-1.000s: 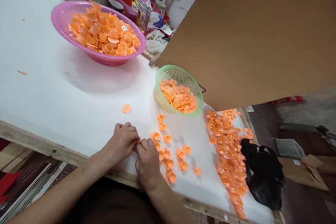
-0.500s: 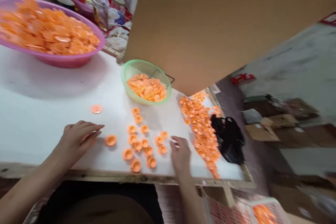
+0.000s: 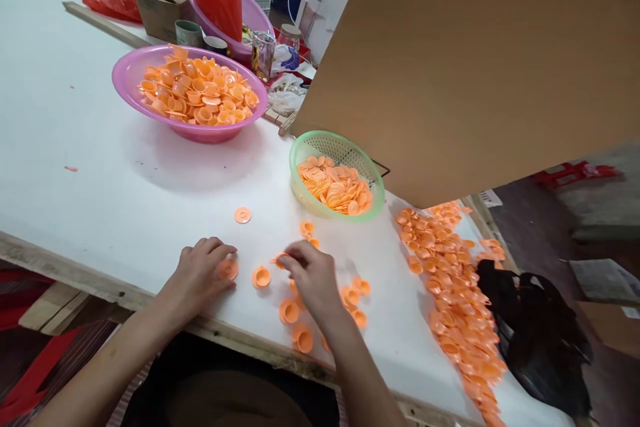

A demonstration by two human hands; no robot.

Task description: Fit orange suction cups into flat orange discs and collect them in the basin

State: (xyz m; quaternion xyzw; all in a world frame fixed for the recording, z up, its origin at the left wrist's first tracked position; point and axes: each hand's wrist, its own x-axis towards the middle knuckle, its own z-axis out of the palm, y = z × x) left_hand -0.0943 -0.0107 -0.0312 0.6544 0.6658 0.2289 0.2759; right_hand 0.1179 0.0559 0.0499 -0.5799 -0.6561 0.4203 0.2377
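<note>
On the white table my left hand [image 3: 203, 275] rests with its thumb and fingers curled around a round orange plastic piece [image 3: 229, 269]. My right hand [image 3: 314, 275] pinches a small orange plastic piece [image 3: 279, 259], seen nearly edge-on and partly hidden by the fingers. Between the hands stands a loose orange cup-shaped piece [image 3: 261, 277], hollow side up. More orange cups [image 3: 303, 337] lie under and beside my right hand, some of them covered by it. Beyond my left hand a flat orange disc [image 3: 243, 215] lies alone.
A green strainer basket [image 3: 300, 190] holds orange discs. Farther back, a pink basin [image 3: 130, 97] is heaped with orange cups. At right lie a long pile of orange cups [image 3: 453, 307] and a black plastic bag [image 3: 543, 340]. A large cardboard sheet [image 3: 450, 67] rises behind the strainer.
The view has swung left. My right hand has moved left across the loose cups and now pinches an orange piece. My left hand has closed around a round orange piece.
</note>
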